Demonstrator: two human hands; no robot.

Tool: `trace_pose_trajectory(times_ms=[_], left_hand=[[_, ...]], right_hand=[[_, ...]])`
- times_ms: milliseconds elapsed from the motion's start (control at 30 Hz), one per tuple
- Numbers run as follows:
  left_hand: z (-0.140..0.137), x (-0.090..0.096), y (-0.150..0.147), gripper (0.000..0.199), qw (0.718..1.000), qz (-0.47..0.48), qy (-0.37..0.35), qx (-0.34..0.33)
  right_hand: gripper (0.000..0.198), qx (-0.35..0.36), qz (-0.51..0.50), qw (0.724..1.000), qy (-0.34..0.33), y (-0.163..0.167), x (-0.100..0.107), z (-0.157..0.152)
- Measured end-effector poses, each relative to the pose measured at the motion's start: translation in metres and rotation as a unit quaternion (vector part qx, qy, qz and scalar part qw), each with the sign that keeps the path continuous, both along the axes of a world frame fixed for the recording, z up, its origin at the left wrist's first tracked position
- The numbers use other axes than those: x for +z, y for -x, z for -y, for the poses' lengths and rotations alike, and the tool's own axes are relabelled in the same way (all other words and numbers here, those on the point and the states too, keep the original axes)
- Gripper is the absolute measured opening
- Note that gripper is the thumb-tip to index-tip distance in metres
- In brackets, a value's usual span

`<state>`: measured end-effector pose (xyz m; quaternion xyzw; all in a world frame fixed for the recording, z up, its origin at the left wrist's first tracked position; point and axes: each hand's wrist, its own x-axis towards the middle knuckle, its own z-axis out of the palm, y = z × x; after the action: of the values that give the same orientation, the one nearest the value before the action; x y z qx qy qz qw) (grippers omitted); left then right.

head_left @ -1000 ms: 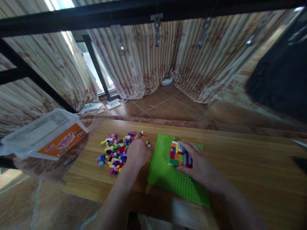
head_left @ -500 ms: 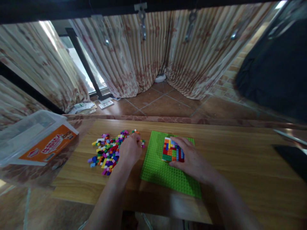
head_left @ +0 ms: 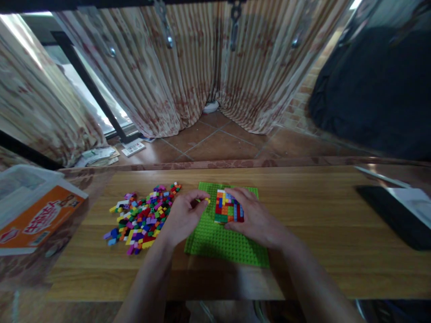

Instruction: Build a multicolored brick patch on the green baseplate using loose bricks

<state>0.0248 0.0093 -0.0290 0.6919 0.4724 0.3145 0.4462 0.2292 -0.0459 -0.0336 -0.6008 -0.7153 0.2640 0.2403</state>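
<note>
Between the thumb and forefinger of my left hand (head_left: pixel 187 214) is a small yellow brick (head_left: pixel 207 200), held over the left edge of the green baseplate (head_left: pixel 215 244). My right hand (head_left: pixel 253 215) curves round the right side of a multicoloured block of bricks (head_left: pixel 226 209) on the baseplate, thumb at its near edge and fingers at its far edge. Part of that block is hidden under the fingers. To the left of my left hand spreads a pile of loose toy bricks (head_left: pixel 144 220) in many colours.
A clear plastic box with an orange label (head_left: pixel 40 220) stands beyond the left end of the wooden table (head_left: pixel 323 224). At the right lie a black flat object (head_left: pixel 390 215) and white paper (head_left: pixel 412 199). Curtains (head_left: pixel 182 76) hang behind the table.
My left hand has come from the brick pile to the baseplate's left edge, with a yellow brick now showing in its fingers. My right hand stays at the block. The camera view has shifted right.
</note>
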Motion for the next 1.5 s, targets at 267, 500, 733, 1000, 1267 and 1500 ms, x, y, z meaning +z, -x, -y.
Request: trace_pose_trajectory(times_ms=[267,500,733,1000,1267,1500], left_hand=[[0.002,-0.002,-0.009,0.015,0.998,0.056,0.007,-0.030],[0.004,-0.002,-0.012,0.018,0.998,0.055,0.008,-0.016],[0.005,-0.002,-0.016,0.016,0.996,0.085,0.005,-0.027],[0.010,-0.002,-0.022,0.015,0.995,0.082,-0.003,-0.053],[0.009,-0.005,-0.023,0.015,0.997,0.072,-0.025,-0.021],[-0.001,-0.016,-0.018,0.021,0.996,-0.046,-0.023,0.072]], right_hand=[[0.085,0.005,0.000,1.000,-0.013,-0.001,-0.003,-0.001],[0.082,0.002,0.008,0.999,-0.033,-0.002,-0.005,0.000],[0.039,-0.026,-0.015,0.992,-0.122,0.000,0.002,0.001],[0.012,-0.036,-0.038,0.987,-0.152,0.008,0.002,0.001],[0.013,-0.046,-0.052,0.989,-0.133,-0.001,0.004,0.001],[0.005,-0.099,-0.046,0.989,-0.098,-0.011,0.000,0.000]])
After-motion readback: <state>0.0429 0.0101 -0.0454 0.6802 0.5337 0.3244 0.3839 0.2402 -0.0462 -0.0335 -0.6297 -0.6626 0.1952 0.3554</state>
